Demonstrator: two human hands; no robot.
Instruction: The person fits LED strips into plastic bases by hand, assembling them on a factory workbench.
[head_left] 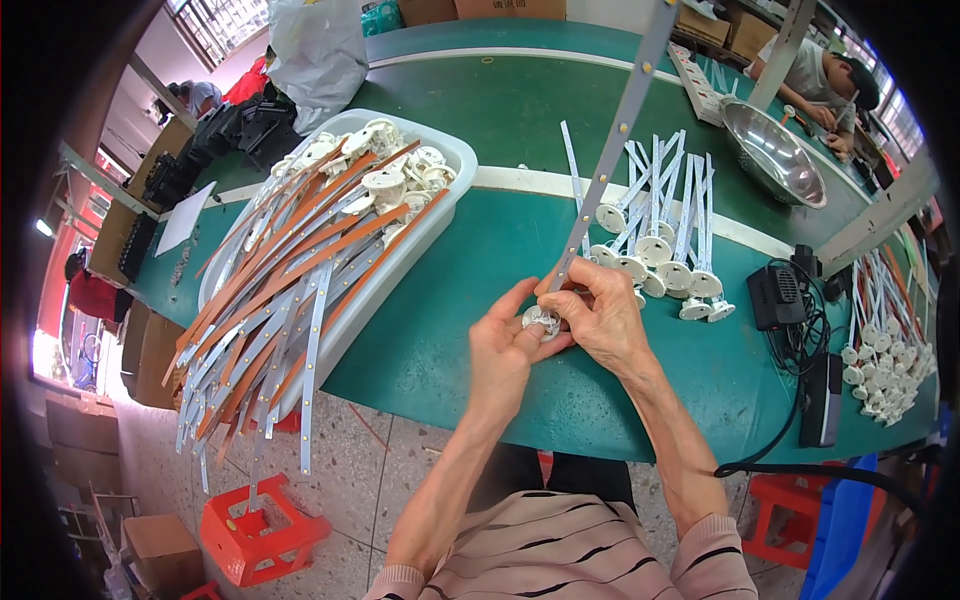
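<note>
My left hand (500, 345) is closed around a small white round base (540, 321), held just above the green table near its front edge. My right hand (606, 318) pinches the lower end of a long LED strip (612, 145), which rises from the base toward the top of the view. The strip is thin and grey with small yellowish LEDs. Fingers partly cover where strip and base meet, so I cannot tell if they are joined. Just beyond my right hand lie several white round bases with strips attached (655, 252).
A white tub (463, 165) at left overflows with strips, some orange-backed, and white bases. At right are a black power adapter (776, 297), cables, a metal bowl (772, 150) and another pile of strip pieces (888, 365). Another person (815, 80) works at the far right. A red stool (262, 530) stands below.
</note>
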